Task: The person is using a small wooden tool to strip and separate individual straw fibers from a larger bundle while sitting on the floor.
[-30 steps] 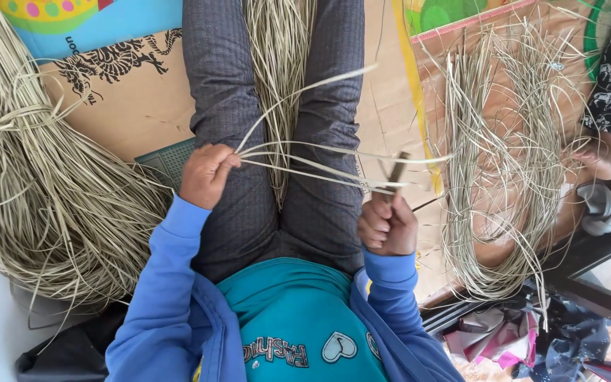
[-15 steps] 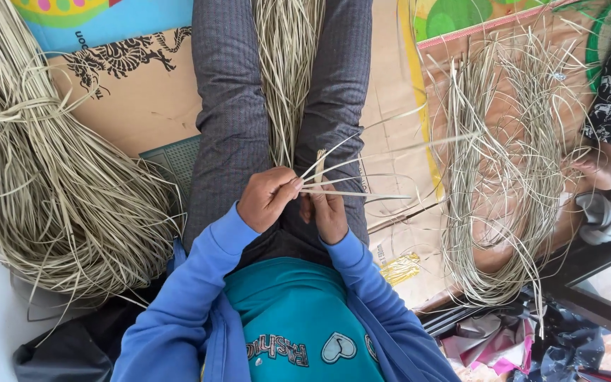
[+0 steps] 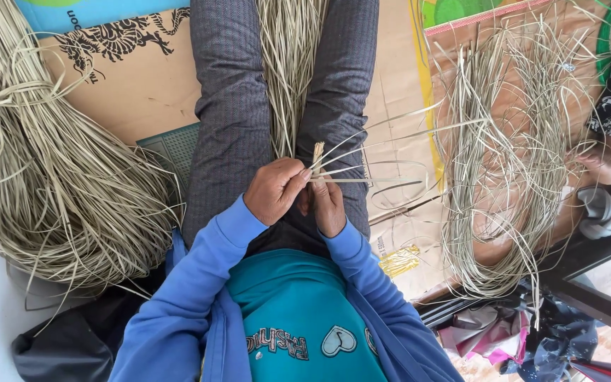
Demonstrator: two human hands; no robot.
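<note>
Floor weaving spot: reed bundles (image 3: 51, 163), flattened cardboard (image 3: 129, 92).

Bright even daylight, soft faint shadows, sharp focus, no glare

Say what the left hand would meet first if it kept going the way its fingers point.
The left hand points toward the right hand and would likely meet it first, along with the pinched straw strands.

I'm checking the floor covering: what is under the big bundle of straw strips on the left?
Under the straw bundle lies flattened brown cardboard, visible along its right edge. What is directly beneath the bundle's middle is covered.
</note>
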